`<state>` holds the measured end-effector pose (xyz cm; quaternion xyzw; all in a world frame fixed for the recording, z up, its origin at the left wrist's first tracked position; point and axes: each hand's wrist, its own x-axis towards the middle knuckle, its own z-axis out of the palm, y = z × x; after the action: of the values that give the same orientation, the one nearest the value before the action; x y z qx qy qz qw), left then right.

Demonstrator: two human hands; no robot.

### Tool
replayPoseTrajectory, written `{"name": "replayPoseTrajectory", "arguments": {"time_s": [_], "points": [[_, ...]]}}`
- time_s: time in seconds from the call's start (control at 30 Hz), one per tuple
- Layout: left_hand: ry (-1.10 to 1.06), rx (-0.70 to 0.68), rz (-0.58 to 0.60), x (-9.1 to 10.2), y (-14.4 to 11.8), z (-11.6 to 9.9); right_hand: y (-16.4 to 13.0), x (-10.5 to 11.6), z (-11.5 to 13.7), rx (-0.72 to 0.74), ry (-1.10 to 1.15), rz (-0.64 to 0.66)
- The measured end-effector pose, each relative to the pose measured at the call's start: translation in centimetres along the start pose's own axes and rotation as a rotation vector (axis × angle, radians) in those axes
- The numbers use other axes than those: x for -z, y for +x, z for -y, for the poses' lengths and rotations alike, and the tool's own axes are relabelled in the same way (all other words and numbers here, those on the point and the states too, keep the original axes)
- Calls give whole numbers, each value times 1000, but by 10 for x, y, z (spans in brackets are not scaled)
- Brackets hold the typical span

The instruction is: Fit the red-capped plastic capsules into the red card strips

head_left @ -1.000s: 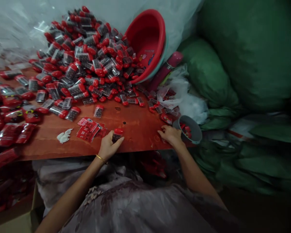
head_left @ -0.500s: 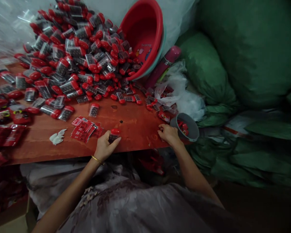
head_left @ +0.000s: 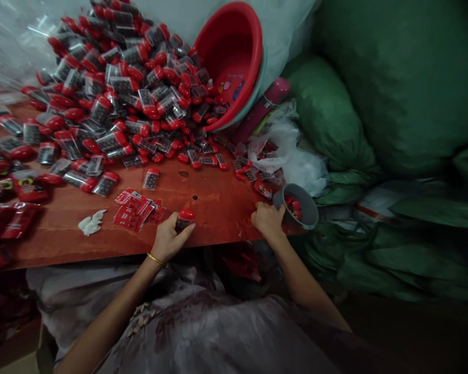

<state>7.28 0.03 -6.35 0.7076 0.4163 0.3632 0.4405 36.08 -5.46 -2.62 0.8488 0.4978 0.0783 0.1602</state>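
Observation:
My left hand [head_left: 169, 237] is wrapped around a small clear container with a red cap [head_left: 185, 218], held upright over the table's front edge. To its left lies a loose pile of red printed cards [head_left: 134, 210], beside a crumpled white scrap [head_left: 91, 222]. My right hand [head_left: 268, 221] rests at the table's right end with its fingers curled down; whatever may be in them is hidden. Right beside its thumb stands a grey bowl [head_left: 312, 213] with red pieces [head_left: 294, 206] inside. One more red-capped container [head_left: 151, 178] lies alone behind the cards.
A big heap of red-capped containers [head_left: 120, 98] covers the back left. A tipped red basin [head_left: 253, 41] leans behind it, near a pink thermos [head_left: 275, 92] and a clear plastic bag [head_left: 302, 166]. Red packets [head_left: 23, 218] lie far left. Green sacks [head_left: 335, 119] crowd the right side.
My right hand has shifted slightly left, and its fingers have curled in more, with the thumb now sticking up by the bowl. My left hand keeps the container in nearly the same place.

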Motion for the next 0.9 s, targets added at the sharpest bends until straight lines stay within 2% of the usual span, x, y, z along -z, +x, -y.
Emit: {"name": "replayPoseTrajectory", "arguments": {"time_s": [0.1, 0.17, 0.23, 0.33, 0.4, 0.43, 0.53, 0.6, 0.63, 0.67, 0.77, 0.9], "points": [[-2, 2, 5, 0, 0, 1, 2, -6, -2, 24, 114, -57], [-10, 14, 6, -1, 1, 2, 3, -8, 0, 38, 323, -117], [-23, 33, 9, -2, 1, 3, 5, -7, 4, 9, 737, -152], [-40, 56, 18, -3, 0, 3, 6, 2, 17, -61, 1307, -120], [-40, 61, 15, -2, 0, 1, 4, 12, 30, -65, 1598, -20], [-38, 62, 9, -2, 0, 1, 1, 18, 38, -52, 1752, 71], [-37, 59, 1, -1, -1, 1, -11, 33, 65, 4, 2176, 482], [-33, 58, -5, -2, -1, 2, -22, 39, 86, 70, 2178, 662], [-28, 59, -10, -2, -1, 2, -28, 41, 96, 110, 2123, 674], [-21, 62, -13, -2, -1, 3, -33, 42, 105, 162, 2046, 617], [-8, 66, -15, -3, 0, 3, -44, 41, 125, 389, 1752, 315], [-13, 77, -5, -2, 0, -1, -45, 38, 128, 604, 1483, 21]]}}
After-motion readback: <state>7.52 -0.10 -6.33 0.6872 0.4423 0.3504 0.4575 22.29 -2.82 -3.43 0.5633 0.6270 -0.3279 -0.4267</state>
